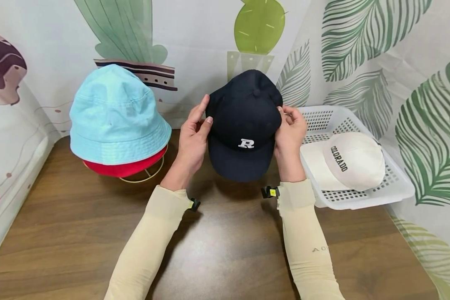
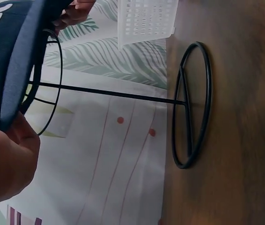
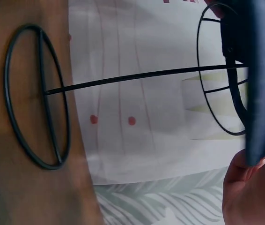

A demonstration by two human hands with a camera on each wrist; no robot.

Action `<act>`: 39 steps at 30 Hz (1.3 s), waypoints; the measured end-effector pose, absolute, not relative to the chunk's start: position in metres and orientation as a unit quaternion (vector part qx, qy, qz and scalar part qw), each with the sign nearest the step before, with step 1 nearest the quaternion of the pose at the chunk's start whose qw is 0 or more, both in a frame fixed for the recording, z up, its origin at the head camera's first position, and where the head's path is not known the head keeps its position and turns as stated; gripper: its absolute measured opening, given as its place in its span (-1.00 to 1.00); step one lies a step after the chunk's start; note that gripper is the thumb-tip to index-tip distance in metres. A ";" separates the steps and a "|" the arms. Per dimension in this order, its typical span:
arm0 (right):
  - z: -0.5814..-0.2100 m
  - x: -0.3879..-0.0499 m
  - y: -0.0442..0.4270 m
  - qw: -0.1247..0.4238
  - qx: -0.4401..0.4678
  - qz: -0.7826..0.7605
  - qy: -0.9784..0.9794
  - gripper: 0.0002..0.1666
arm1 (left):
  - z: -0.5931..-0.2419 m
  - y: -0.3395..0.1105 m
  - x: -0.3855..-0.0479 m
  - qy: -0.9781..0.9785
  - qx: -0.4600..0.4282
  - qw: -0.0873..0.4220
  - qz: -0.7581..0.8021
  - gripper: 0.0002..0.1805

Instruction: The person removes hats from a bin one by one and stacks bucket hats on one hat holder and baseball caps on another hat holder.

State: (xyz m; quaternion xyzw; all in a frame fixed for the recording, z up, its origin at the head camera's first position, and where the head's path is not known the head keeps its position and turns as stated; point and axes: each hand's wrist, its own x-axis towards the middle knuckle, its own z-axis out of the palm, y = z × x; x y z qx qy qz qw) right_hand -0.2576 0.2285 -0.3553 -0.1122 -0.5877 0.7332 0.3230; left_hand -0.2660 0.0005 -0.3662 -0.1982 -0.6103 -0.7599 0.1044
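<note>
A dark navy baseball cap [image 1: 243,112] with a white letter R faces me at the middle of the table. My left hand [image 1: 193,139] pinches its left side between thumb and fingers. On the opposite side, my right hand [image 1: 290,133] grips the cap's edge. Both wrist views show a black wire hat stand [image 2: 123,95] beneath, its ring base [image 3: 10,89] on the table. The stand's wire top [image 3: 199,61] reaches up under the cap; how far the cap rests on it is hidden.
To the left, a light blue bucket hat [image 1: 114,112] sits over a red hat [image 1: 129,167] on a gold wire stand [image 1: 150,178]. A white plastic basket [image 1: 393,189] on the right holds a white cap [image 1: 360,162] lettered COLORADO. Behind hangs a printed cloth [image 1: 195,50].
</note>
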 end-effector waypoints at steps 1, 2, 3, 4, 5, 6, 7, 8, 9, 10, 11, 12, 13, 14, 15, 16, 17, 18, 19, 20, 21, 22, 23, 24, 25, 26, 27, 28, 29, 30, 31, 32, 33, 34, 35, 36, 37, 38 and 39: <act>-0.356 -0.258 0.228 0.319 -0.117 0.735 -0.587 -0.86 | -0.367 0.000 -0.267 -0.611 -0.193 0.100 -0.761 -0.40; -0.358 -0.259 0.228 0.315 -0.123 0.735 -0.588 -0.84 | -0.368 0.000 -0.267 -0.612 -0.188 0.096 -0.762 -0.40; -0.359 -0.260 0.228 0.310 -0.129 0.736 -0.588 -0.83 | -0.369 0.000 -0.267 -0.613 -0.182 0.092 -0.764 -0.40; -0.360 -0.261 0.228 0.305 -0.134 0.736 -0.589 -0.83 | -0.369 0.000 -0.267 -0.614 -0.177 0.088 -0.764 -0.40; -0.360 -0.262 0.228 0.300 -0.139 0.738 -0.588 -0.82 | -0.370 0.000 -0.267 -0.614 -0.173 0.085 -0.765 -0.40; -0.361 -0.262 0.228 0.294 -0.143 0.740 -0.588 -0.82 | -0.371 0.000 -0.267 -0.615 -0.168 0.083 -0.766 -0.40; -0.361 -0.263 0.228 0.288 -0.149 0.740 -0.589 -0.82 | -0.371 0.000 -0.267 -0.616 -0.164 0.081 -0.766 -0.40; -0.361 -0.263 0.228 0.282 -0.154 0.741 -0.590 -0.82 | -0.371 0.000 -0.267 -0.616 -0.160 0.079 -0.767 -0.40; -0.361 -0.263 0.228 0.275 -0.158 0.742 -0.590 -0.81 | -0.372 0.000 -0.266 -0.617 -0.156 0.078 -0.768 -0.41; -0.361 -0.263 0.229 0.267 -0.163 0.743 -0.591 -0.81 | -0.372 0.000 -0.267 -0.619 -0.151 0.078 -0.767 -0.41; -0.360 -0.263 0.229 0.259 -0.168 0.743 -0.593 -0.80 | -0.372 0.000 -0.266 -0.621 -0.145 0.077 -0.766 -0.42; -0.360 -0.263 0.229 0.251 -0.173 0.745 -0.593 -0.80 | -0.372 0.000 -0.266 -0.623 -0.141 0.076 -0.765 -0.42; -0.360 -0.263 0.230 0.243 -0.178 0.747 -0.593 -0.79 | -0.372 -0.001 -0.266 -0.625 -0.136 0.075 -0.765 -0.43; -0.360 -0.263 0.230 0.234 -0.182 0.749 -0.592 -0.79 | -0.373 -0.001 -0.266 -0.627 -0.133 0.074 -0.764 -0.43; -0.360 -0.263 0.231 0.224 -0.186 0.753 -0.591 -0.78 | -0.373 -0.001 -0.265 -0.629 -0.129 0.073 -0.763 -0.43; -0.361 -0.263 0.231 0.214 -0.189 0.758 -0.587 -0.79 | -0.373 -0.001 -0.265 -0.630 -0.126 0.072 -0.763 -0.43; -0.361 -0.263 0.231 0.203 -0.190 0.767 -0.579 -0.80 | -0.373 -0.001 -0.265 -0.627 -0.123 0.070 -0.766 -0.44; -0.361 -0.263 0.232 0.191 -0.189 0.777 -0.569 -0.80 | -0.373 -0.001 -0.265 -0.623 -0.121 0.066 -0.770 -0.44; -0.362 -0.263 0.232 0.178 -0.187 0.790 -0.556 -0.80 | -0.372 -0.001 -0.265 -0.618 -0.117 0.062 -0.775 -0.44; -0.362 -0.263 0.232 0.166 -0.185 0.802 -0.543 -0.80 | -0.372 -0.001 -0.265 -0.613 -0.113 0.057 -0.780 -0.43; -0.362 -0.263 0.233 0.155 -0.183 0.816 -0.526 -0.78 | -0.372 0.000 -0.265 -0.607 -0.109 0.053 -0.785 -0.43; -0.361 -0.262 0.233 0.145 -0.181 0.831 -0.505 -0.75 | -0.372 0.000 -0.266 -0.600 -0.105 0.047 -0.792 -0.44; -0.361 -0.262 0.233 0.137 -0.180 0.844 -0.487 -0.71 | -0.371 0.000 -0.266 -0.593 -0.101 0.042 -0.798 -0.44; -0.360 -0.262 0.233 0.131 -0.180 0.855 -0.469 -0.65 | -0.371 -0.001 -0.266 -0.587 -0.099 0.038 -0.803 -0.44; -0.359 -0.262 0.234 0.125 -0.179 0.864 -0.454 -0.61 | -0.370 -0.001 -0.266 -0.583 -0.097 0.035 -0.806 -0.44; -0.357 -0.261 0.234 0.119 -0.181 0.872 -0.439 -0.56 | -0.370 -0.001 -0.266 -0.580 -0.096 0.033 -0.808 -0.44; -0.355 -0.260 0.234 0.114 -0.182 0.879 -0.425 -0.52 | -0.370 -0.001 -0.266 -0.577 -0.097 0.031 -0.810 -0.44; -0.353 -0.260 0.234 0.108 -0.183 0.886 -0.413 -0.49 | -0.370 -0.002 -0.266 -0.575 -0.100 0.030 -0.812 -0.44; -0.351 -0.259 0.234 0.102 -0.180 0.892 -0.401 -0.50 | -0.369 -0.002 -0.266 -0.573 -0.105 0.031 -0.812 -0.45; -0.349 -0.258 0.234 0.099 -0.178 0.898 -0.389 -0.52 | -0.369 -0.002 -0.266 -0.570 -0.110 0.032 -0.814 -0.45; -0.346 -0.256 0.233 0.099 -0.175 0.902 -0.382 -0.56 | -0.368 -0.003 -0.265 -0.567 -0.117 0.034 -0.815 -0.44; -0.344 -0.255 0.233 0.100 -0.172 0.905 -0.376 -0.62 | -0.368 -0.003 -0.266 -0.565 -0.125 0.036 -0.815 -0.44; -0.342 -0.254 0.232 0.105 -0.166 0.907 -0.373 -0.68 | -0.368 -0.003 -0.266 -0.563 -0.132 0.038 -0.815 -0.44; -0.341 -0.254 0.232 0.109 -0.160 0.910 -0.366 -0.75 | -0.367 -0.004 -0.266 -0.562 -0.140 0.041 -0.815 -0.44; -0.340 -0.253 0.232 0.113 -0.155 0.910 -0.366 -0.79 | -0.367 -0.004 -0.266 -0.559 -0.143 0.042 -0.815 -0.44; -0.339 -0.253 0.232 0.117 -0.154 0.908 -0.372 -0.81 | -0.367 -0.004 -0.266 -0.558 -0.146 0.042 -0.816 -0.44; -0.339 -0.253 0.231 0.119 -0.153 0.907 -0.375 -0.79 | -0.367 -0.004 -0.266 -0.557 -0.146 0.041 -0.816 -0.44; -0.340 -0.253 0.231 0.117 -0.153 0.907 -0.374 -0.78 | -0.368 -0.004 -0.267 -0.557 -0.143 0.040 -0.817 -0.44; -0.341 -0.254 0.231 0.116 -0.155 0.908 -0.373 -0.77 | -0.368 -0.004 -0.268 -0.556 -0.138 0.037 -0.819 -0.44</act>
